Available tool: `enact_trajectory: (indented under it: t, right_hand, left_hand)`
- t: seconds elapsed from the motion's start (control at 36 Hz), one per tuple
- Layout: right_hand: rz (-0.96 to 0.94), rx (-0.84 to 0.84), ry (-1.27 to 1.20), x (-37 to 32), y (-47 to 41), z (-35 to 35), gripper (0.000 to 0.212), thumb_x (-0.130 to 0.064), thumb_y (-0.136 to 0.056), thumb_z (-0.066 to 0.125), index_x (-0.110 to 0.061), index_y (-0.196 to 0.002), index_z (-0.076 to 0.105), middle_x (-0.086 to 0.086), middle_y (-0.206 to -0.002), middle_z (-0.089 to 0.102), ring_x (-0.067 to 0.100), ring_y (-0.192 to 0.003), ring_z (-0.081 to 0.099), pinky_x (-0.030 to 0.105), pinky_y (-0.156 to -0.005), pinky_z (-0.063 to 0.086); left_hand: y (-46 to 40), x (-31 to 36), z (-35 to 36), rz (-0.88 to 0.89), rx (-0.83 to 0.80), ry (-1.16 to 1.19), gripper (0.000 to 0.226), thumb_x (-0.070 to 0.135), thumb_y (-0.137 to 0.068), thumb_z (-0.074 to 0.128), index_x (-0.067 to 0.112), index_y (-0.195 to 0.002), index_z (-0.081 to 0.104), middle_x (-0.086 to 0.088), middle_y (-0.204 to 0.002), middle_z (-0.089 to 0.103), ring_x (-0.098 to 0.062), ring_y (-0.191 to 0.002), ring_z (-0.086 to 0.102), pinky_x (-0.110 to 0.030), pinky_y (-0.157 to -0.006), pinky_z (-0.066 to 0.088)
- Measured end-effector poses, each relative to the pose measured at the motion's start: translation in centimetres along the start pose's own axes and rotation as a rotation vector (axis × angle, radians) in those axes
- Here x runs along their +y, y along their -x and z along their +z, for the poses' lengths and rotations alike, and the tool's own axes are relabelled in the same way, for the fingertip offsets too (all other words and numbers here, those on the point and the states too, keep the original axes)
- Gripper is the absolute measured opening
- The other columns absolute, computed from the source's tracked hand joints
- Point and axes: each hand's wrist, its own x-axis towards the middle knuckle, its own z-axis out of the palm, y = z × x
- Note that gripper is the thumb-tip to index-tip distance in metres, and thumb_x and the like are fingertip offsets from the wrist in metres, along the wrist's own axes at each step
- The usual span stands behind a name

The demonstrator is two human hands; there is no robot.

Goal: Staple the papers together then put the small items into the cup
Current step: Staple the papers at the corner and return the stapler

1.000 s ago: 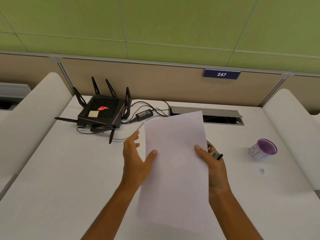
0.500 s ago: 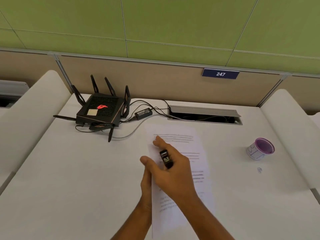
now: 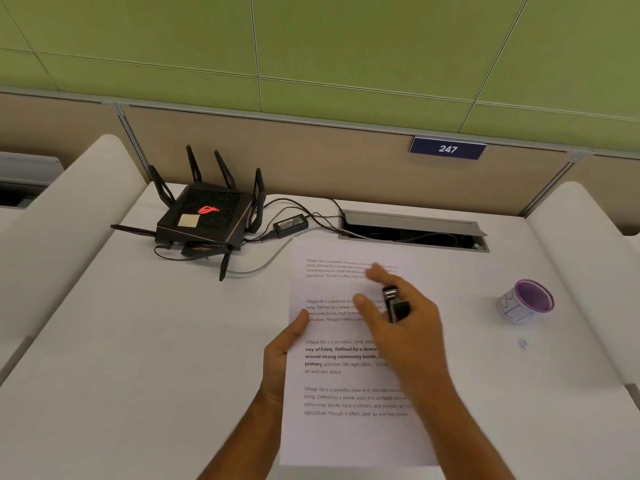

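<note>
White printed papers [image 3: 332, 434] lie flat on the white desk [image 3: 138, 358] in front of me. My left hand [image 3: 282, 351] grips their left edge, thumb on top. Hovering over the papers' upper right part is my right hand [image 3: 398, 323], which holds a small black stapler [image 3: 394, 301] between its fingers, index finger stretched forward. A white paper cup with a purple inside [image 3: 524, 301] stands at the right of the desk. A tiny clip-like item [image 3: 522, 344] lies just in front of the cup.
A black router with antennas [image 3: 207, 216] sits at the back left, with a power adapter [image 3: 290, 224] and cables beside it. An open cable slot [image 3: 414, 230] runs along the back. White side dividers flank the desk on both sides.
The papers went from held upright to lying flat, printed side up. My right hand with the stapler moved over them and drifted right, and my left hand now holds their left edge.
</note>
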Motion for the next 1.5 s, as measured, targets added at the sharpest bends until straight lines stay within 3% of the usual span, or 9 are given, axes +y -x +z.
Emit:
enact_trajectory:
  t: [0.11,0.19,0.28,0.44,0.64,0.83,0.97,1.33,1.5]
  right_hand:
    - [0.059,0.122,0.15,1.8,-1.4,-2.8,0.055,-0.032,-0.087,0.083,-0.038,-0.138,0.061,-0.016,-0.146,0.059,0.007,-0.127,0.06,0.035,-0.106,0.054]
    - [0.278,0.068,0.019,3.2,-2.5,-4.4,0.056,-0.041,-0.079,0.088,-0.037,-0.129,0.064,-0.013,-0.121,0.071,0.021,-0.102,0.073,0.037,-0.066,0.064]
    - [0.389,-0.002,-0.135,4.7,-3.5,-5.4,0.041,-0.033,-0.079,0.09,-0.025,-0.115,0.074,0.002,-0.1,0.08,0.016,-0.063,0.068,0.03,-0.046,0.043]
    - [0.342,-0.009,-0.205,8.1,-4.8,-4.7,0.028,-0.017,-0.087,0.084,-0.028,-0.112,0.076,0.018,-0.084,0.074,0.021,-0.058,0.056,0.03,-0.045,0.038]
    - [0.41,-0.006,-0.112,14.2,-8.7,-1.6,0.028,-0.015,-0.09,0.081,-0.029,-0.113,0.074,0.014,-0.086,0.074,0.021,-0.07,0.067,0.027,-0.046,0.045]
    - [0.454,0.01,-0.062,18.8,-14.0,1.8,0.025,-0.019,-0.09,0.081,-0.03,-0.11,0.072,0.01,-0.09,0.076,0.021,-0.077,0.07,0.024,-0.053,0.049]
    - [0.464,0.029,-0.036,21.5,-18.6,4.4,0.019,-0.02,-0.089,0.081,-0.026,-0.104,0.07,0.006,-0.09,0.077,0.025,-0.087,0.074,0.034,-0.07,0.058]
    - [0.365,0.041,0.321,25.2,-23.6,7.6,0.025,-0.032,-0.086,0.082,-0.021,-0.104,0.069,-0.004,-0.095,0.072,0.019,-0.087,0.07,0.037,-0.082,0.061]
    - [0.338,0.03,0.431,25.3,-23.2,7.7,0.026,-0.032,-0.086,0.081,-0.023,-0.106,0.067,-0.004,-0.1,0.07,0.02,-0.092,0.067,0.036,-0.082,0.058]
  left_hand:
    - [-0.3,1.6,0.3,0.05,0.004,0.063,0.068,0.03,-0.067,0.098,0.003,-0.126,0.078,-0.027,-0.137,0.07,-0.048,-0.115,0.074,-0.059,-0.092,0.065]
    - [-0.5,2.3,0.5,0.08,0.113,0.028,0.036,0.031,-0.09,0.066,0.005,-0.103,0.086,-0.024,-0.119,0.079,-0.043,-0.096,0.08,-0.05,-0.072,0.069]
    - [-1.4,2.7,0.2,0.069,0.147,0.045,0.042,0.03,-0.094,0.054,0.005,-0.101,0.087,-0.023,-0.117,0.079,-0.042,-0.095,0.081,-0.048,-0.071,0.069]
    - [-4.7,2.9,-3.3,0.027,0.184,-0.155,0.045,0.021,-0.102,0.054,0.005,-0.143,0.065,-0.025,-0.139,0.07,-0.047,-0.12,0.072,-0.05,-0.086,0.067]
    - [-10.1,3.3,-7.4,0.096,0.27,-0.626,0.055,-0.006,-0.104,0.057,0.03,-0.146,0.056,-0.003,-0.135,0.075,-0.031,-0.119,0.075,-0.048,-0.091,0.066]
    - [-16.3,5.0,-9.8,0.136,0.36,-0.892,0.065,0.003,-0.103,0.064,0.039,-0.153,0.046,0.004,-0.137,0.071,-0.023,-0.122,0.072,-0.05,-0.095,0.065]
    - [-20.7,6.5,-11.3,0.221,0.42,-1.093,0.074,0.005,-0.102,0.065,0.037,-0.162,0.034,0.003,-0.143,0.062,-0.018,-0.119,0.069,-0.028,-0.076,0.064]
    - [-27.1,6.8,-15.0,0.27,0.574,-1.534,0.083,0.014,-0.099,0.072,0.02,-0.167,0.023,-0.012,-0.163,0.038,-0.032,-0.147,0.046,-0.038,-0.106,0.052]
    - [-27.3,6.9,-15.2,0.157,0.622,-1.803,0.089,0.044,-0.095,0.076,0.022,-0.166,0.029,-0.008,-0.176,0.019,-0.035,-0.159,0.025,-0.057,-0.126,0.031]
